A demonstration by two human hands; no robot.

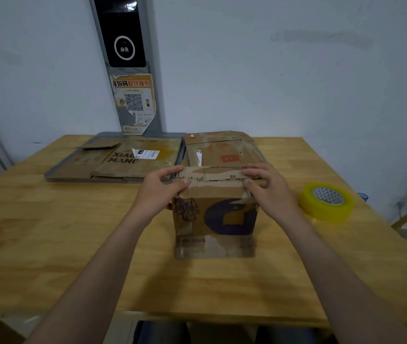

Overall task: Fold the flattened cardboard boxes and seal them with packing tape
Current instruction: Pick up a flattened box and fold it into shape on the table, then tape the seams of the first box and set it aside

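A worn cardboard box (214, 219) with a purple logo stands upright in the middle of the wooden table. My left hand (159, 188) grips its top left corner, thumb on the near face and fingers over the folded top flap. On the top right corner my right hand (266, 187) holds the flap the same way. A yellow roll of packing tape (327, 202) lies flat on the table to the right of the box, apart from my hands. Flattened cardboard boxes (128, 157) lie on a grey tray at the back left.
The grey tray (48, 175) sits against the wall at the table's far side. Another flattened box (222, 147) lies right behind the upright box. A grey post with a black screen and a torn poster (134, 103) stands behind the table (48, 232).
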